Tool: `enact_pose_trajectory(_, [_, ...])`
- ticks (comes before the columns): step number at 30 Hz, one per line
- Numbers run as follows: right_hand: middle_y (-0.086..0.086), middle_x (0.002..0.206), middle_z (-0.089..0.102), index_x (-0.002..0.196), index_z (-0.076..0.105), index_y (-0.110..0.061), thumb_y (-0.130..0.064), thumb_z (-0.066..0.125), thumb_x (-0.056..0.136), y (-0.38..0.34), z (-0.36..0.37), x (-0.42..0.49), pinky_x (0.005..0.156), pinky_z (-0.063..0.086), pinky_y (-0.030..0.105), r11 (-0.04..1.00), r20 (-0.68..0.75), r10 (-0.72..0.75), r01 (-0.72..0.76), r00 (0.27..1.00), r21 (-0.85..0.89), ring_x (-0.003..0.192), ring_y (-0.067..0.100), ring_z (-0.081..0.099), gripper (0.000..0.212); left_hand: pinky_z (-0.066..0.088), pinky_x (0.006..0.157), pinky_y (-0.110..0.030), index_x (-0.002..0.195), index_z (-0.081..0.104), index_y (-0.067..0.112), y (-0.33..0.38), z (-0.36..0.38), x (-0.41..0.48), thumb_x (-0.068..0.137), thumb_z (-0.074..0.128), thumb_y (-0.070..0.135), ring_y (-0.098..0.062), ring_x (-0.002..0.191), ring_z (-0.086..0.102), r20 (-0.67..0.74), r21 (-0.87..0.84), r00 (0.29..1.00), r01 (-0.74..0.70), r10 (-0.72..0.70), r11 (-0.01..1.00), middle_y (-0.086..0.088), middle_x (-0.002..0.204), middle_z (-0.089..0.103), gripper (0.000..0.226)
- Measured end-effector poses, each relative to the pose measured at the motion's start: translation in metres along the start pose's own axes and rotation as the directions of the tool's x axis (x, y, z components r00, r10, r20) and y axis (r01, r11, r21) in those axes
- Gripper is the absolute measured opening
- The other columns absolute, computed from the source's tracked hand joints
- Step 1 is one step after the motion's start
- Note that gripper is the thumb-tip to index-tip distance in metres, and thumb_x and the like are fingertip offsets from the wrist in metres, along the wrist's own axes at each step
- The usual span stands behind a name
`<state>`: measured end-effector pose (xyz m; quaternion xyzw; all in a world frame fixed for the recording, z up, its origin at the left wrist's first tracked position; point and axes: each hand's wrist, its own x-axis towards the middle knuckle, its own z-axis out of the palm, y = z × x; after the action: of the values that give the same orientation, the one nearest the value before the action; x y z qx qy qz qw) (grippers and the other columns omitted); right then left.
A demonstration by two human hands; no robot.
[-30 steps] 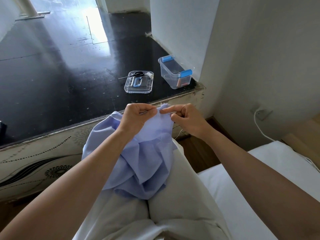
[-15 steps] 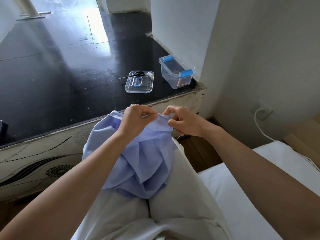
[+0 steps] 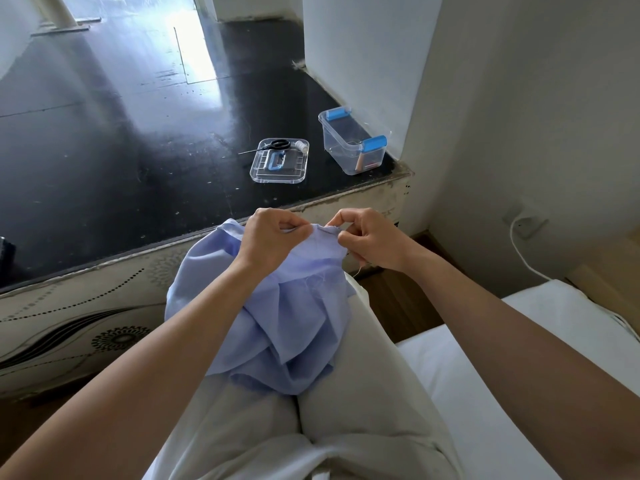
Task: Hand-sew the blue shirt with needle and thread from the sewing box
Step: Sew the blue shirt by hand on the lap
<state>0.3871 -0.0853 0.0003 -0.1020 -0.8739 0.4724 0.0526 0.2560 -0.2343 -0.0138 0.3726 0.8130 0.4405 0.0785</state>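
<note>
Head view: we see the left hand (image 3: 273, 237) pinching the top fold of the light blue cotton shirt (image 3: 287, 323), thumb pressed against curled fingers. The right hand (image 3: 367, 240) pinches the same edge just right of the left fingertips, fingers curled tight. The needle is too small to make out; we guess it's between them. A thin pale thread (image 3: 359, 270) hangs just below the right fingers. The rest of the shirt is bunched on the lap under both wrists. The clear plastic sewing box with blue latches (image 3: 353, 147) stands well beyond the fingers, with the clear plastic lid (image 3: 278, 174) and black-handled scissors (image 3: 275, 144) beside it. We judge a stitch is in progress. Next move: push the needle through and draw the thread snug without puckering the fabric.
</note>
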Motion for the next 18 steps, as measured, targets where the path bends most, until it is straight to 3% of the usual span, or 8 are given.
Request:
enact_pose_trajectory(4, [-0.010, 0.057, 0.058, 0.108, 0.063, 0.000, -0.005, 0.052, 0.098, 0.001, -0.007, -0.001, 0.043, 0.039, 0.010, 0.994, 0.021, 0.011, -0.013, 1.000, 0.108, 0.042, 0.004, 0.048, 0.015, 0.050, 0.065, -0.008, 0.093, 0.075, 0.016, 0.006, -0.005, -0.002, 0.089, 0.068, 0.013, -0.005, 0.072, 0.063, 0.095, -0.083, 0.995, 0.033, -0.025, 0.996, 0.003, 0.084, 0.069, 0.008])
enact_pose_trajectory(8, [-0.019, 0.057, 0.058, 0.109, 0.065, -0.003, -0.005, 0.049, 0.099, 0.001, -0.012, -0.004, 0.045, 0.038, 0.009, 0.984, 0.034, 0.024, -0.030, 0.999, 0.176, 0.046, 0.003, 0.048, 0.019, 0.052, 0.072, -0.023, 0.086, 0.074, 0.021, 0.009, -0.008, -0.004, 0.089, 0.068, 0.010, -0.006, 0.074, 0.062, 0.208, -0.256, 0.971, 0.168, -0.115, 0.952, 0.005, 0.081, 0.070, 0.013])
enact_pose_trajectory(14, [-0.006, 0.073, 0.061, 0.114, 0.063, 0.000, -0.006, 0.046, 0.101, 0.003, -0.011, -0.010, 0.051, 0.039, 0.009, 0.963, 0.047, 0.060, -0.071, 0.997, 0.260, 0.054, 0.001, 0.054, 0.023, 0.051, 0.067, -0.018, 0.091, 0.074, 0.017, 0.009, -0.010, -0.005, 0.091, 0.066, 0.013, -0.011, 0.076, 0.061, 0.329, -0.319, 0.934, 0.251, -0.142, 0.914, 0.003, 0.082, 0.070, 0.009])
enact_pose_trajectory(18, [-0.004, 0.072, 0.060, 0.116, 0.061, 0.004, -0.009, 0.047, 0.101, 0.005, -0.009, -0.010, 0.053, 0.040, 0.009, 0.956, 0.106, 0.062, -0.090, 0.992, 0.281, 0.055, 0.002, 0.053, 0.024, 0.049, 0.064, -0.019, 0.097, 0.073, 0.008, 0.005, -0.012, -0.005, 0.091, 0.065, 0.014, -0.013, 0.075, 0.060, 0.411, -0.327, 0.897, 0.310, -0.162, 0.893, -0.002, 0.083, 0.069, 0.011])
